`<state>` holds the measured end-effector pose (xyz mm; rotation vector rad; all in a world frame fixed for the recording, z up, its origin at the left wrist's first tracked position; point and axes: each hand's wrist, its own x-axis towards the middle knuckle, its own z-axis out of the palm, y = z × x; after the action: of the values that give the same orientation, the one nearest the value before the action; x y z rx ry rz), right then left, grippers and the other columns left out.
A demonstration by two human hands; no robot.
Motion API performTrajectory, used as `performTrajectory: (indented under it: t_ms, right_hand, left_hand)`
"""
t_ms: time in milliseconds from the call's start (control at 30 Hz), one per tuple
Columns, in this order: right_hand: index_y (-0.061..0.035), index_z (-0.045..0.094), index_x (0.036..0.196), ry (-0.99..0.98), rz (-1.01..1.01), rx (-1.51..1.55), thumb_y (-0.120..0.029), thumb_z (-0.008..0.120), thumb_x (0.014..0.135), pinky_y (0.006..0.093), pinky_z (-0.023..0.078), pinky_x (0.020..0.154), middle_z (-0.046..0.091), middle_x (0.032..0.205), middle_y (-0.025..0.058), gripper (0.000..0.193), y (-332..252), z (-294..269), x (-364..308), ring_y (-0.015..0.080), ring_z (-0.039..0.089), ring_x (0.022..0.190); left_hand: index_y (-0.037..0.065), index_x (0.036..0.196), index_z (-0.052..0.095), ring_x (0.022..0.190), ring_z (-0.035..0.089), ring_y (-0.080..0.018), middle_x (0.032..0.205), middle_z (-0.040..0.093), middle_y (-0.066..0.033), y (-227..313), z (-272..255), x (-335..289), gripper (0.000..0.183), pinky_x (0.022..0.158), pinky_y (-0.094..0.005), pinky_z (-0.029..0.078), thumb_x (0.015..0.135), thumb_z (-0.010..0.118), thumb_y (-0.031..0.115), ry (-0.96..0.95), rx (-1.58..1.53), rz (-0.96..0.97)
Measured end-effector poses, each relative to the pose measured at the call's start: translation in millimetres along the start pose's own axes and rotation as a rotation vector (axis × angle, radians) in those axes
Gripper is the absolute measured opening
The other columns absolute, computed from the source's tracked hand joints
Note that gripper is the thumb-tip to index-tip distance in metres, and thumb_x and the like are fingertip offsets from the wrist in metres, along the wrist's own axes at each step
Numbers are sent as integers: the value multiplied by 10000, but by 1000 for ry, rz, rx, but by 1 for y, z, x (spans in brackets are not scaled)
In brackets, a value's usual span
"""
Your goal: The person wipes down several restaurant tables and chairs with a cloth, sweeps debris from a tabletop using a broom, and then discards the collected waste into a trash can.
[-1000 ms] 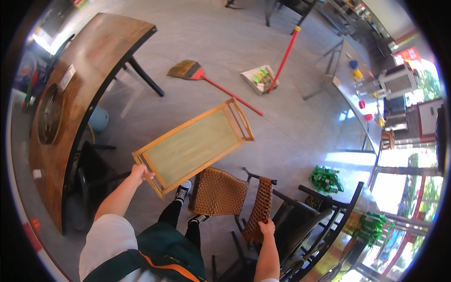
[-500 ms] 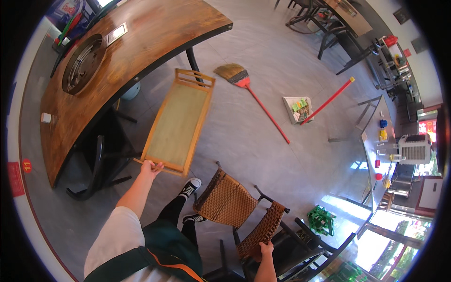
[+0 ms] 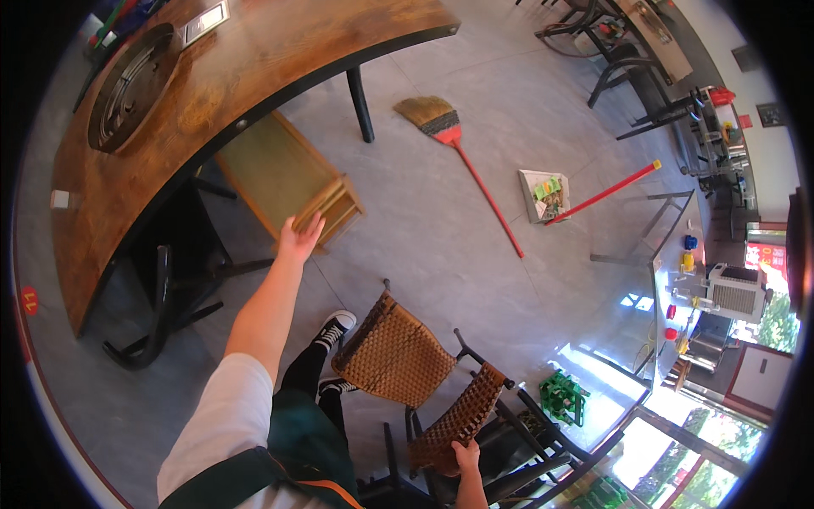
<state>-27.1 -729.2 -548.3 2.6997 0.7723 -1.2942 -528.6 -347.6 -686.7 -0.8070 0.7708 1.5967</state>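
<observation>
My left hand (image 3: 301, 237) reaches out to the near end of a long wooden tray-like rack (image 3: 284, 165). It has a pale greenish panel and a railed end. My fingers look stretched and spread against that end rather than wrapped around it. The rack's far part is hidden beneath the wooden table (image 3: 254, 59). Low at my right, my right hand (image 3: 465, 458) is closed on the top of the backrest of a chair (image 3: 398, 356) with a brown woven seat and back.
A broom (image 3: 487, 195) with a red handle lies on the grey floor, beside a dustpan (image 3: 543, 195) holding litter. A black chair (image 3: 170, 254) stands under the table at left. A green crate-like object (image 3: 564, 397) and a side table (image 3: 678, 271) are at right.
The rack has moved away and to the left, partly under the table. My left hand has let go of its end rail and spread its fingers. My right hand stays on the chair.
</observation>
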Motion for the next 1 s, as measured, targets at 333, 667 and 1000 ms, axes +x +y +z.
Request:
performTrajectory:
  t_ms: [333, 667, 1000]
  right_hand:
    - [-1, 611, 953, 110, -332, 227, -93, 655, 640, 340, 478, 730, 652, 826, 130, 328, -129, -4, -29, 237, 631, 783]
    - [9, 589, 898, 145, -523, 392, -94, 654, 648, 317, 469, 716, 633, 777, 133, 278, -326, 15, -14, 222, 608, 750]
    - [-13, 502, 766, 193, -779, 194, -131, 681, 620, 365, 459, 670, 586, 708, 150, 259, -483, 34, -2, 277, 575, 692]
  left_hand:
    - [-57, 1148, 440, 1137, 473, -365, 1199, 499, -195, 90, -60, -2, 325, 917, -503, 467, 845, 415, 57, 239, 36, 246]
    - [-49, 1033, 463, 1056, 522, -442, 1092, 541, -204, 107, -154, -44, 313, 890, -615, 427, 734, 378, -7, 253, 25, 226]
    - [-84, 1110, 439, 1060, 516, -424, 1147, 516, -212, 110, -132, -38, 345, 922, -591, 415, 800, 338, 28, 331, -231, 240]
